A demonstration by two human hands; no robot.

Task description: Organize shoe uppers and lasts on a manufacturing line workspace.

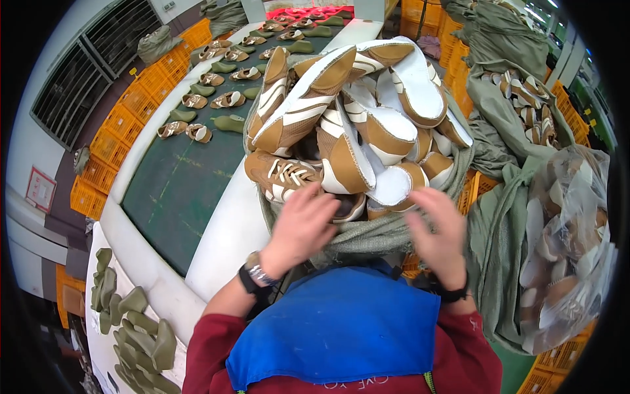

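Note:
A grey-green sack [387,233] stands in front of me, heaped with several tan-and-white shoe uppers [341,111]. My left hand [303,223] reaches into the sack's near rim, its fingers curled over a laced tan upper [282,174]; whether it grips it is unclear. My right hand [438,230] hovers at the sack's right near edge, fingers spread and blurred, holding nothing that I can see. Both wrists wear dark bands, the left one a metal watch. A blue apron [341,328] covers my red top.
A dark green conveyor belt [177,190] runs away on the left, carrying several uppers and green shoe lasts [230,123]. More green lasts [141,328] lie at lower left. Orange crates [141,92] line the belt. Other sacks and a clear bag of uppers [567,243] stand at right.

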